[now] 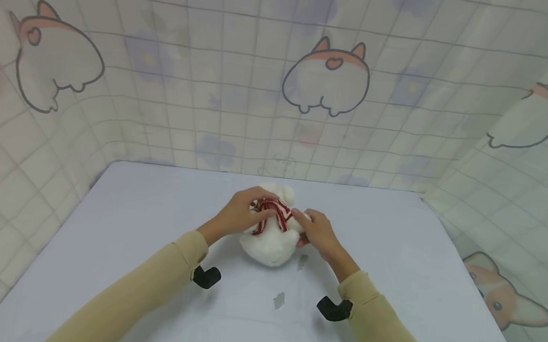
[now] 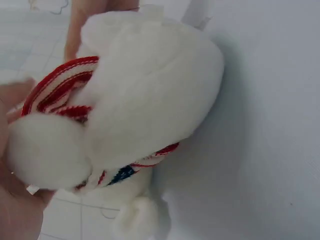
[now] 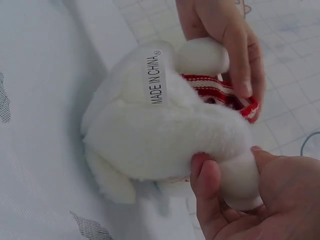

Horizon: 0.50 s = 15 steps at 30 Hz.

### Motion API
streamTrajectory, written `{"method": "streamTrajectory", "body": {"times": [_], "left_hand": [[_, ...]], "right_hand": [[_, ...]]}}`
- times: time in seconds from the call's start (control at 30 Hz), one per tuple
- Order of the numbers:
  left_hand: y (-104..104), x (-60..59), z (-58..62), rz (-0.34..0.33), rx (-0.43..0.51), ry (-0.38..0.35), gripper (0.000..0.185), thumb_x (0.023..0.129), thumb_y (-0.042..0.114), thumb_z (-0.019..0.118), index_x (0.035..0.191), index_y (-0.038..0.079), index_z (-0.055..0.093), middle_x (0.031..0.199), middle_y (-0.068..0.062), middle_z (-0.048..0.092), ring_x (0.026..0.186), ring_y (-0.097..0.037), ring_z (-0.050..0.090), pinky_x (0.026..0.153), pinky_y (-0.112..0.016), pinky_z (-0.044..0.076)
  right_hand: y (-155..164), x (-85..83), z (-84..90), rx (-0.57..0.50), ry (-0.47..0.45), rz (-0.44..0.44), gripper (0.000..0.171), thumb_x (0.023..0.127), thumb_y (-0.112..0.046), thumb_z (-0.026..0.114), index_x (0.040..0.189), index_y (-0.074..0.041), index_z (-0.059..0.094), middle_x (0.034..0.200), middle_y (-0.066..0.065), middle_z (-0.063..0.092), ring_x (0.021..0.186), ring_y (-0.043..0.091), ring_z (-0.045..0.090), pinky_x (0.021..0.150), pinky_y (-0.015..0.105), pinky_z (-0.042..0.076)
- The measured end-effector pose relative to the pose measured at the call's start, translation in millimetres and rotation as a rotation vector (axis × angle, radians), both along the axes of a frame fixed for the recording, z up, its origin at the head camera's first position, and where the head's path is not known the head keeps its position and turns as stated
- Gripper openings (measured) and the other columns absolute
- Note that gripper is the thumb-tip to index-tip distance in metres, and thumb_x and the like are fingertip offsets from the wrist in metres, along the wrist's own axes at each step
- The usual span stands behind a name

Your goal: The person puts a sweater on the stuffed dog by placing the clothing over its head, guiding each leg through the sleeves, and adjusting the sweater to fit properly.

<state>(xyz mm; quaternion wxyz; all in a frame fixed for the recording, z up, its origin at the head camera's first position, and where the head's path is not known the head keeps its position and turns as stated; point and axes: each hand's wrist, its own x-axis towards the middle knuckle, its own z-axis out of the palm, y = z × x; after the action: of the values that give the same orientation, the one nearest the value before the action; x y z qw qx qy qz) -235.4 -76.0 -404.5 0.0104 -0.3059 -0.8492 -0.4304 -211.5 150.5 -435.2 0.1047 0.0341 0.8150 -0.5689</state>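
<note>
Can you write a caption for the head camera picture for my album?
Two hands, left hand and right hand, hold a white plush toy with a red striped scarf on a table.

In the head view, much of the plush toy [image 1: 271, 241] is covered by the left hand [image 1: 243, 214] and right hand [image 1: 319, 234]; its face cannot be made out. The scarf [image 1: 272, 211] is partly hidden under the left fingers. In the left wrist view, the left hand [image 2: 15, 200] is cut off by the frame edge and blurred, and the toy's lower part is cropped beneath it.
</note>
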Motion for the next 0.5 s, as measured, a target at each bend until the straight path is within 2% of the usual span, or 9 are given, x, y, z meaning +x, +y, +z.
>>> {"method": "streamTrajectory", "body": {"times": [0.13,0.27,0.37,0.5], "left_hand": [[3,6.5,-0.5,-0.134,-0.096,0.111,0.015,0.087,0.014,0.072,0.102,0.014,0.075,0.105,0.0,0.07,0.098,-0.015,0.063,0.087,-0.031,0.053],[2,11.9,-1.5,-0.204,-0.203,0.234,0.006,0.087,0.016,0.071,0.088,0.013,0.077,0.092,0.002,0.072,0.098,-0.016,0.065,0.095,-0.036,0.051],[1,15.1,-2.9,-0.162,-0.249,0.311,0.011,0.087,0.022,0.071,0.079,0.016,0.076,0.085,0.005,0.07,0.094,-0.015,0.061,0.092,-0.036,0.049],[2,17.8,-4.3,-0.035,-0.224,0.41,0.021,0.086,0.025,0.072,0.067,0.017,0.07,0.085,0.005,0.067,0.096,-0.016,0.056,0.084,-0.035,0.047]], "right_hand": [[-1,0.2,2.7,-0.005,-0.023,-0.006,0.047,0.093,-0.051,0.057,0.109,-0.006,0.055,0.078,0.006,0.063,0.049,0.012,0.058,0.052,0.029,0.055],[0,1.4,7.0,-0.034,-0.022,0.022,0.045,0.095,-0.048,0.055,0.121,-0.011,0.054,0.098,0.011,0.064,0.054,0.014,0.061,0.055,0.029,0.056],[1,2.2,10.2,-0.048,-0.008,0.063,0.043,0.097,-0.044,0.054,0.121,-0.009,0.057,0.109,0.012,0.06,0.06,0.014,0.062,0.057,0.028,0.056],[3,2.2,12.1,-0.058,0.01,0.125,0.043,0.098,-0.041,0.052,0.122,-0.006,0.057,0.114,0.014,0.061,0.074,0.019,0.066,0.062,0.029,0.057]]}}
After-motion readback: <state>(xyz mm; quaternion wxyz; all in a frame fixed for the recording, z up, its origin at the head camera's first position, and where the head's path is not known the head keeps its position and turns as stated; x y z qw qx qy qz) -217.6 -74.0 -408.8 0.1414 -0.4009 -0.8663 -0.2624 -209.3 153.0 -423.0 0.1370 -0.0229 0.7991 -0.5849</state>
